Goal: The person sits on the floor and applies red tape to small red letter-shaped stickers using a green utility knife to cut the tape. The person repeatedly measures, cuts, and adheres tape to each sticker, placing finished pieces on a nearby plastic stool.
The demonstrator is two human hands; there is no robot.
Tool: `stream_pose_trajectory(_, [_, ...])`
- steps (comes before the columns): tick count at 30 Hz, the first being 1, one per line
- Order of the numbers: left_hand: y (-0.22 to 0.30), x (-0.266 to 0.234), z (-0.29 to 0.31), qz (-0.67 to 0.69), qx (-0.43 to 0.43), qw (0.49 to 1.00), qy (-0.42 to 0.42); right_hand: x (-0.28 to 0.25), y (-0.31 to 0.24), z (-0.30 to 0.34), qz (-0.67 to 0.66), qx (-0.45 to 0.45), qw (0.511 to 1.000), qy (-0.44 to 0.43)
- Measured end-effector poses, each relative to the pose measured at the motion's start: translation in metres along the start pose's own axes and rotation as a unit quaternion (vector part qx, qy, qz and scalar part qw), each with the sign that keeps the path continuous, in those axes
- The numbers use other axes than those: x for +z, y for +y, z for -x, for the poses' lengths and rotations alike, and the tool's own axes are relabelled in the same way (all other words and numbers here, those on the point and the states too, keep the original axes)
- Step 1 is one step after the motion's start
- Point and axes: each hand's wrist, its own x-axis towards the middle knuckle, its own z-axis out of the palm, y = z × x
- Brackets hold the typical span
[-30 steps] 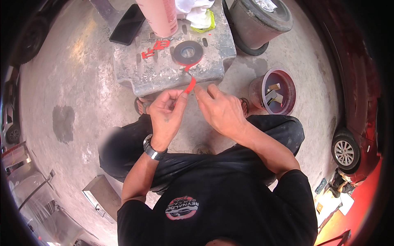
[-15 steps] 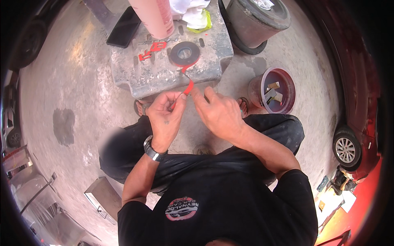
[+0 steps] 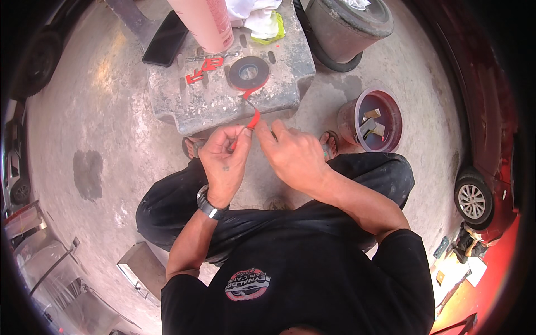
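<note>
My left hand (image 3: 224, 159), with a watch (image 3: 210, 205) on its wrist, pinches a strip of red-backed tape (image 3: 254, 119) between thumb and fingers. A bit of red also shows beneath those fingers. The twisted strip runs up to a dark tape roll (image 3: 235, 72) lying flat on a worn grey stool (image 3: 215, 106). Right beside the strip, my right hand (image 3: 296, 156) has its fingers bent, the index finger touching or nearly touching the tape; what it grips, if anything, is hidden. Red cut-out letter shapes (image 3: 211, 65) lie left of the roll, with a grey letter strip behind them.
On the stool are a phone (image 3: 166, 39), a pinkish container (image 3: 207, 25) and white cloth (image 3: 259, 22). To the right stand a lidded grey bucket (image 3: 343, 30) and an open tub (image 3: 347, 120) holding liquid and small blocks. A dark red car (image 3: 491, 139) is at far right.
My right hand has shifted slightly left, its fingers more drawn together beside the tape. My left hand keeps its pinch on the strip.
</note>
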Motion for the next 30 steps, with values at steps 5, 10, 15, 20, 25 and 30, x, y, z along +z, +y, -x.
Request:
stream_pose_trajectory(5, [0.003,0.001,0.001,0.016,-0.015,1.000,0.013,-0.002,-0.001,-0.003,-0.011,0.008,1.000,-0.016])
stream_pose_trajectory(10, [-0.001,0.000,0.002,0.011,-0.002,1.000,0.014,-0.004,-0.003,-0.004,-0.014,0.017,0.999,-0.024])
stream_pose_trajectory(15, [-0.001,0.002,0.003,0.009,-0.008,1.000,0.020,-0.003,-0.005,-0.004,-0.005,0.029,0.999,-0.038])
stream_pose_trajectory(20, [-0.001,0.004,0.003,0.011,-0.005,1.000,0.023,-0.001,-0.005,-0.002,-0.007,0.035,0.998,-0.044])
stream_pose_trajectory(25, [-0.003,0.007,0.003,0.005,0.004,0.999,0.040,-0.001,-0.005,-0.001,-0.025,0.044,0.997,-0.058])
stream_pose_trajectory(30, [-0.004,0.001,-0.002,0.023,0.026,0.998,0.054,-0.014,-0.001,0.005,-0.043,0.077,0.993,-0.082])
